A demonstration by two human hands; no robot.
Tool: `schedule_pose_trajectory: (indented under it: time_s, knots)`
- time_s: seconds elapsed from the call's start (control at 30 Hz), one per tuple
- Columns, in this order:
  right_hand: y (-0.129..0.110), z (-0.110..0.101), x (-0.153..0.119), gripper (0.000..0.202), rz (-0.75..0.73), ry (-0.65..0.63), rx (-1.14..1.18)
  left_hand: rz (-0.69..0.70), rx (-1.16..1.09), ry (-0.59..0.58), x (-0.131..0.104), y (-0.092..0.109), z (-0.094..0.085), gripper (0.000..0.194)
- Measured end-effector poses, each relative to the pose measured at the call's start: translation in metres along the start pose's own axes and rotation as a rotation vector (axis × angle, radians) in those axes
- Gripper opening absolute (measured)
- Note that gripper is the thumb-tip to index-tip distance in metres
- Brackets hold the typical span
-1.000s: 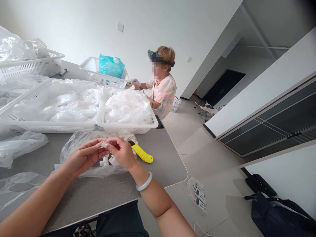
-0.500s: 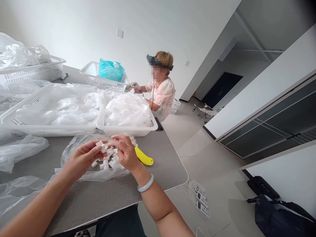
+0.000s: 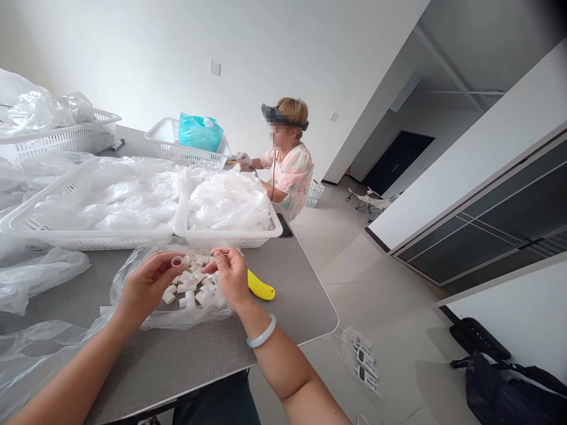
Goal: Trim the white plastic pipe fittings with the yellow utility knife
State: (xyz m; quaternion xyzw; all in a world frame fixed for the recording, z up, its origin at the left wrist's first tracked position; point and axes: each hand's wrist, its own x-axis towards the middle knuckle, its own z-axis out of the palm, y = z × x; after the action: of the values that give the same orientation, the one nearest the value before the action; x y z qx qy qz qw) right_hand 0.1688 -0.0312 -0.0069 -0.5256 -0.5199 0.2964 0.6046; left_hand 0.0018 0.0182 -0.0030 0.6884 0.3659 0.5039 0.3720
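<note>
A white plastic pipe fitting (image 3: 177, 261) is pinched between the thumb and fingers of my left hand (image 3: 153, 280), its round opening turned toward me. To its right, my right hand (image 3: 230, 274) is apart from the fitting, with thumb and forefinger pressed together. What they hold, if anything, is too small to make out. Below both hands, several white elbow and tee fittings (image 3: 188, 286) lie loose on a clear plastic bag (image 3: 177, 319) spread on the table. A yellow curved handle (image 3: 261, 286) lies beside my right hand, one end hidden behind it.
White baskets (image 3: 228, 236) full of clear plastic bags stand behind the fittings. Another basket (image 3: 163, 144) holds a turquoise bag (image 3: 201, 133). A co-worker (image 3: 290, 165) with a head-worn device works at the far end. The grey table (image 3: 292, 277) ends at the right; power strips (image 3: 367, 372) lie on the floor.
My right hand has drawn away to the right from the fitting. My left hand has turned the fitting so its opening faces me. The view has shifted slightly.
</note>
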Motion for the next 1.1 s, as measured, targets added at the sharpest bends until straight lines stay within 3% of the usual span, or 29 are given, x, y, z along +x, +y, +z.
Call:
schedule_pose_trajectory:
  time_s: [0.1, 0.2, 0.3, 0.43, 0.53, 0.67, 0.77, 0.87, 1.0, 1.1]
  knots:
    - [-0.004, -0.007, -0.001, 0.025, -0.341, -0.089, -0.372, 0.116, 0.076, -0.010, 0.002, -0.001, 0.000, 0.028]
    - [-0.002, -0.004, -0.003, 0.032, -0.617, -0.252, -0.731, 0.116, 0.049, -0.082, 0.001, -0.006, 0.000, 0.027]
    - [0.002, 0.001, -0.003, 0.030, -0.728, -0.326, -0.902, 0.040, -0.025, -0.157, 0.000, -0.010, 0.000, 0.028]
    - [0.006, 0.006, -0.004, 0.028, -0.779, -0.338, -0.937, -0.003, -0.045, -0.127, 0.000, -0.009, 0.000, 0.031]
    - [0.007, 0.009, -0.005, 0.027, -0.752, -0.346, -0.938, 0.040, 0.042, -0.117, 0.001, -0.010, -0.004, 0.035]
    - [0.006, 0.016, -0.008, 0.026, -0.656, -0.347, -0.881, 0.199, 0.220, -0.122, 0.005, -0.013, -0.009, 0.027]
    - [0.004, 0.024, -0.010, 0.026, -0.561, -0.344, -0.704, 0.320, 0.316, -0.125, 0.007, -0.010, -0.009, 0.027]
    - [0.000, 0.027, -0.008, 0.031, -0.384, -0.369, -0.385, 0.378, 0.426, -0.163, 0.009, -0.005, -0.010, 0.031]
    - [-0.008, 0.017, -0.004, 0.026, -0.079, -0.277, 0.039, 0.295, 0.494, -0.202, 0.010, 0.001, -0.024, 0.033]
    - [-0.012, 0.008, -0.003, 0.029, -0.068, -0.195, 0.061, 0.023, 0.416, -0.109, 0.002, 0.010, -0.035, 0.038]
